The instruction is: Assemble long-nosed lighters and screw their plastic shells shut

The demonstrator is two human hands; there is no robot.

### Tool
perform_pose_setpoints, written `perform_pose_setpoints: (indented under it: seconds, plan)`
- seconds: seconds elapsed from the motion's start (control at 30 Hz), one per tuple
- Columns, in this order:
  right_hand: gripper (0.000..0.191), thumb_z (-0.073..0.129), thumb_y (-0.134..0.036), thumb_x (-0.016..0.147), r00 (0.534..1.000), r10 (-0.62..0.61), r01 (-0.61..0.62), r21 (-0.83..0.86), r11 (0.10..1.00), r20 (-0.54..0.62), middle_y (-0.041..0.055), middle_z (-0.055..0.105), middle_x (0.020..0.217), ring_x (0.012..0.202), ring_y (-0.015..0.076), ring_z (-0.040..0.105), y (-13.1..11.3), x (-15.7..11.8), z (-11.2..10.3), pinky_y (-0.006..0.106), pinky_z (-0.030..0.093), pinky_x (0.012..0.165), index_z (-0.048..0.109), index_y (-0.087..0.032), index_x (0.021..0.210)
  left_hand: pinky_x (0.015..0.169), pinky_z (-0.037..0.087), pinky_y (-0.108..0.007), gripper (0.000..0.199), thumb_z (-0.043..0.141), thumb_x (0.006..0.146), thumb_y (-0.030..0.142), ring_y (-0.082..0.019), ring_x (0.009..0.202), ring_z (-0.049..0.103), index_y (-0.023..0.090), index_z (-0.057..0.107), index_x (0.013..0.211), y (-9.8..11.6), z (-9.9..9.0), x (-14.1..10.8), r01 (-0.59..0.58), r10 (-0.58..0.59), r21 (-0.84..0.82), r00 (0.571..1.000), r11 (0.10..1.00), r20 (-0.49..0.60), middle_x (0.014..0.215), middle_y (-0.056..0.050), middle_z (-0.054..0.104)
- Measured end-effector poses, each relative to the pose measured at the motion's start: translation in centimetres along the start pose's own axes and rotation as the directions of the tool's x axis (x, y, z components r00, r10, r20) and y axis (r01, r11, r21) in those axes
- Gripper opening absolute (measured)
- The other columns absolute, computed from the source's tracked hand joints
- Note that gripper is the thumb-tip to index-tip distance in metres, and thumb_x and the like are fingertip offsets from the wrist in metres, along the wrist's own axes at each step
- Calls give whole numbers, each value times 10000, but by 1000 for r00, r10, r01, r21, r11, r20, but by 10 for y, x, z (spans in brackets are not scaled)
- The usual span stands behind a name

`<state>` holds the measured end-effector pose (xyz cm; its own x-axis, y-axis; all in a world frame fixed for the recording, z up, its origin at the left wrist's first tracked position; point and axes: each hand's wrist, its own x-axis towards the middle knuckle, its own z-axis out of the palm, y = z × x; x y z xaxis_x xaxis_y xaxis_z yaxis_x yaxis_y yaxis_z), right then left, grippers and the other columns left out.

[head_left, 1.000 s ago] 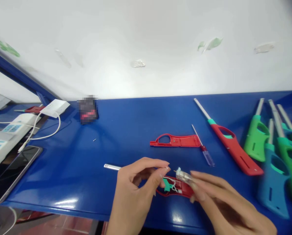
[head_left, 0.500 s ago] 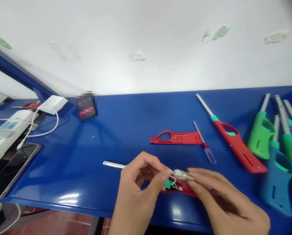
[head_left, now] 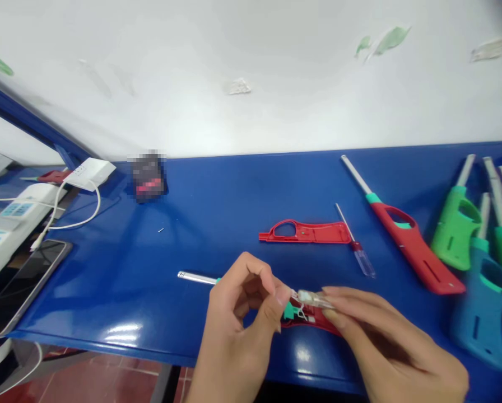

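My right hand [head_left: 385, 336] holds a small clear plastic fuel tank [head_left: 312, 298] with a whitish end pointing left. At that end, my left hand [head_left: 242, 324] is closed, thumb and forefinger pinching something tiny I cannot make out. Under both hands lies an opened red lighter half [head_left: 329, 320], partly hidden, with a green part [head_left: 291, 311] and a thin white tube [head_left: 303, 312] in it. Its metal barrel [head_left: 196, 277] sticks out to the left. Beyond the hands, the other red shell half [head_left: 324, 233] rests on the table beside a screwdriver [head_left: 362, 258].
To the right lie a whole red lighter [head_left: 423, 252], a green lighter [head_left: 452, 235], a blue lighter [head_left: 482, 313] and more at the edge. On the left are a phone [head_left: 36, 285], a power strip [head_left: 32, 207] and a white adapter [head_left: 91, 172]. A dark pixelated item [head_left: 148, 176] stands near the wall.
The view has shifted slightly, so the tabletop things sit a little higher in it. Both hands keep nearly the same pose and hold.
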<state>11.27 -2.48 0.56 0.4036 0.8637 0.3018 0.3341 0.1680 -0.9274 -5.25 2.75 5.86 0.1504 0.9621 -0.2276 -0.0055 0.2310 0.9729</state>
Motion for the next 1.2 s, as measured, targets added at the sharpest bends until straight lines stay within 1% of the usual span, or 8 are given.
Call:
perform_pose_setpoints:
  seconds: [0.17, 0.33, 0.57, 0.7, 0.77, 0.93, 1.0, 1.2]
  plan:
    - [139, 793, -218, 966, 994, -68, 74, -61, 995, 88, -113, 831, 1023, 856, 67, 806, 3, 2, -4, 90, 639, 877, 818, -353, 986, 513, 404, -199, 295, 677, 1043, 346, -84, 578, 497, 240, 491, 840, -1, 0, -2, -5, 6, -5, 1000, 1000, 27, 746, 54, 590]
    - [212, 718, -156, 1008, 983, -140, 155, -124, 980, 115, -121, 813, 1022, 838, 43, 792, 0, 1, -2, 73, 619, 883, 809, -348, 1013, 552, 382, -217, 340, 640, 1067, 343, -89, 605, 454, 239, 435, 817, -2, 0, -4, -22, 21, 15, 998, 1000, 53, 745, 59, 510]
    - [270, 725, -45, 969, 963, -266, 266, -233, 935, 33, -56, 810, 1112, 889, 106, 796, -4, -8, 4, 204, 661, 868, 821, -293, 1018, 599, 367, -250, 355, 576, 1103, 308, -110, 652, 415, 234, 409, 798, 0, 0, -6, -61, 55, 84, 996, 995, 64, 766, 52, 455]
    - [205, 747, -122, 981, 941, -338, 320, -293, 901, -13, -13, 833, 1069, 923, 196, 825, -2, -14, 6, 297, 701, 811, 857, -288, 1030, 603, 351, -265, 360, 566, 1094, 293, -117, 659, 400, 232, 400, 780, -2, 1, -6, -49, 43, 105, 997, 993, 65, 763, 47, 455]
    - [237, 738, -126, 987, 935, -355, 329, -318, 889, -24, -11, 838, 1061, 943, 218, 830, 0, -16, 5, 323, 710, 807, 866, -307, 1070, 603, 348, -269, 374, 579, 1083, 298, -117, 644, 386, 234, 388, 767, -3, 1, -6, -42, 36, 87, 997, 995, 71, 742, 50, 444]
    - [481, 761, -22, 938, 955, -282, 297, -303, 906, 93, -47, 816, 1177, 968, 153, 816, -3, -18, -3, 263, 667, 969, 813, -372, 1264, 574, 318, -281, 435, 605, 1058, 307, -122, 621, 328, 243, 324, 732, -3, 0, -5, -22, 18, 64, 997, 998, 72, 696, 57, 395]
    - [533, 748, -11, 945, 957, -279, 289, -287, 913, 78, -62, 801, 1220, 975, 126, 806, -4, -19, -5, 234, 639, 1015, 787, -396, 1311, 571, 313, -285, 434, 603, 1049, 297, -123, 621, 322, 245, 316, 729, -2, 0, -4, -17, 11, 73, 997, 997, 78, 694, 56, 393]
    - [248, 790, -187, 971, 985, -167, 174, -250, 953, 51, -9, 806, 1211, 940, 175, 812, -1, -23, -2, 259, 648, 1021, 841, -292, 1190, 590, 318, -297, 429, 569, 1043, 270, -131, 633, 321, 246, 290, 719, 1, 0, -2, -16, 5, 116, 995, 993, 95, 689, 53, 373]
